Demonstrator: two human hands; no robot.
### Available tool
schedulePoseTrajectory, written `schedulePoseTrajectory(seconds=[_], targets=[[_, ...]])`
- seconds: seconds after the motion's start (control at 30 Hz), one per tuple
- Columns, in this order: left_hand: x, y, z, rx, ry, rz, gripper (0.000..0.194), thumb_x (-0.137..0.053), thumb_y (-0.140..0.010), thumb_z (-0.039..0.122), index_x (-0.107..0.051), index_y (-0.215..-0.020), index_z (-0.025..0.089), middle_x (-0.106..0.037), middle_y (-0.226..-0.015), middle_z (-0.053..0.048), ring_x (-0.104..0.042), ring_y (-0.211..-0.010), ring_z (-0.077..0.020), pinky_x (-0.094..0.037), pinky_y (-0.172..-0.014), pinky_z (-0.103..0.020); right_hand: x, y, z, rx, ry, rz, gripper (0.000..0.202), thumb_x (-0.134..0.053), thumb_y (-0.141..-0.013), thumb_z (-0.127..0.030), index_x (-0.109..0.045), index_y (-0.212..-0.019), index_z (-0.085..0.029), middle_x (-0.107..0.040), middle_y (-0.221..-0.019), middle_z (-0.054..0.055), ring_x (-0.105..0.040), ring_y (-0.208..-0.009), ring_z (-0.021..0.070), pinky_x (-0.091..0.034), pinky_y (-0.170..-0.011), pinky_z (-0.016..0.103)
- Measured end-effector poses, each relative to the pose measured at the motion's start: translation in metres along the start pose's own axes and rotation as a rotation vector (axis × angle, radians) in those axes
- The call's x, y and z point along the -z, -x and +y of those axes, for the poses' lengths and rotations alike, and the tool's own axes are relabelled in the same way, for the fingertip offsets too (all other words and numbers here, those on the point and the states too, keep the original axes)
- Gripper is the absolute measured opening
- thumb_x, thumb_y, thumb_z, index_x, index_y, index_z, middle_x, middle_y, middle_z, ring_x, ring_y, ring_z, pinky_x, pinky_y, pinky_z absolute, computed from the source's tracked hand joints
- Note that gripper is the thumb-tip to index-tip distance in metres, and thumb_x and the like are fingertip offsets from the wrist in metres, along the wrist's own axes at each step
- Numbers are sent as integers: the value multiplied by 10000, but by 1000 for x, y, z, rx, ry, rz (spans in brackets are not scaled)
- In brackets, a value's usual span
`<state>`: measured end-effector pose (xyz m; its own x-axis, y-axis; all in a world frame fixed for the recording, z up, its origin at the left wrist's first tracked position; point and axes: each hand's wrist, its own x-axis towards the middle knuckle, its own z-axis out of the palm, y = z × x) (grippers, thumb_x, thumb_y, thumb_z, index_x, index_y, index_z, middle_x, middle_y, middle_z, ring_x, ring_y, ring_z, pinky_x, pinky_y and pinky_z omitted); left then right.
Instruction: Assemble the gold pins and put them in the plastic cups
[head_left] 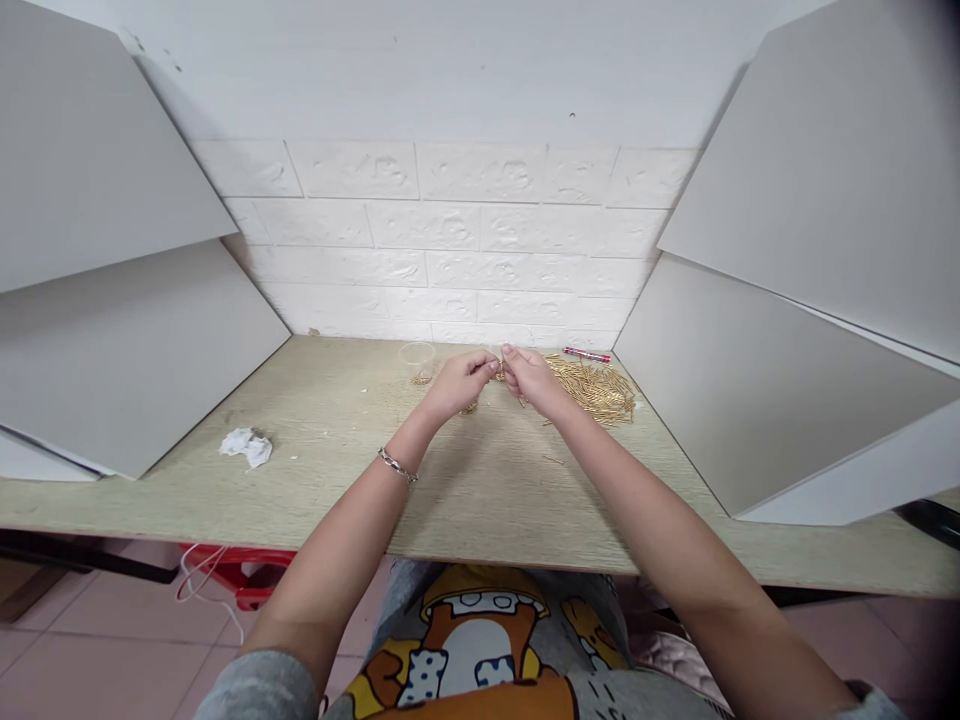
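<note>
My left hand (pixel 465 383) and my right hand (pixel 529 378) meet above the middle of the wooden table, fingertips almost touching. Both are closed in a pinch, and what lies between the fingers is too small to name. A thin gold piece shows just below my right hand. Right of that hand spreads a pile of thin gold sticks (pixel 596 392). Small gold pieces (pixel 469 407) lie under my left hand, partly hidden by it. One loose gold stick (pixel 553 460) rests nearer the front edge.
A clear round container (pixel 416 353) stands behind my left hand, with gold bits (pixel 421 380) by it. A red and blue tube (pixel 586 355) lies behind the pile. Crumpled white tissue (pixel 247 447) is at left. Pale panels flank the table (pixel 315 500); a brick-patterned wall stands behind.
</note>
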<state>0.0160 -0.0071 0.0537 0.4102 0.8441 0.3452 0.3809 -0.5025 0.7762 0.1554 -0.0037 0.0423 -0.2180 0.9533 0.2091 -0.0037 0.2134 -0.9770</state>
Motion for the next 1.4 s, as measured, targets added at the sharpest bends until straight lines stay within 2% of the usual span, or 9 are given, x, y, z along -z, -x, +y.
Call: schedulePoseTrajectory(seconds=[0.17,0.43,0.77,0.93,1.1,1.3,1.4], targets=[[1,0,2,-25,-91,2,250,-399,-799,339,-551,-715,159,-479,-603,28,-423,-578,-95,-345,-562,-206,1,0,1,19,98,12,476,-393,-736,-645,-331,-575,-202,-251,-429,-72,-223,-352,59,-196,-351,211],[2,-1,1,-149,-318,32,220,-373,-795,229,-523,-649,162,-524,-651,6,-459,-636,-112,-363,-651,-233,6,-2,6,130,377,58,479,-333,-766,-625,-368,-569,-190,-330,-470,-44,-306,-434,82,-248,-421,217],[-3,-2,-5,-207,-433,63,219,-355,-788,180,-531,-661,159,-534,-671,-23,-461,-649,-131,-366,-663,-255,3,-3,10,136,457,105,452,-308,-802,-566,-360,-551,-193,-347,-459,-35,-331,-458,100,-243,-438,223],[-4,-1,0,-115,-316,73,212,-377,-769,206,-514,-614,159,-497,-601,3,-432,-593,-114,-354,-610,-242,4,-3,12,136,403,79,458,-318,-790,-588,-379,-565,-194,-338,-449,-42,-323,-438,95,-248,-428,221],[-2,-1,0,45,-64,18,214,-412,-762,287,-511,-625,157,-420,-545,31,-380,-529,-90,-319,-521,-219,5,-3,12,118,311,37,469,-329,-774,-617,-407,-591,-192,-312,-430,-55,-303,-409,88,-255,-413,217],[-5,-1,-5,153,335,-53,186,-459,-734,301,-512,-634,153,-449,-578,14,-401,-526,-78,-342,-513,-218,5,-1,8,132,305,-3,447,-339,-787,-587,-421,-603,-188,-322,-429,-54,-304,-413,86,-263,-418,217],[-6,-2,-6,181,392,-48,181,-474,-724,295,-512,-625,148,-456,-580,5,-406,-528,-78,-343,-510,-220,6,-1,7,163,339,-24,436,-329,-801,-561,-430,-605,-184,-341,-439,-48,-326,-433,90,-270,-431,215]])
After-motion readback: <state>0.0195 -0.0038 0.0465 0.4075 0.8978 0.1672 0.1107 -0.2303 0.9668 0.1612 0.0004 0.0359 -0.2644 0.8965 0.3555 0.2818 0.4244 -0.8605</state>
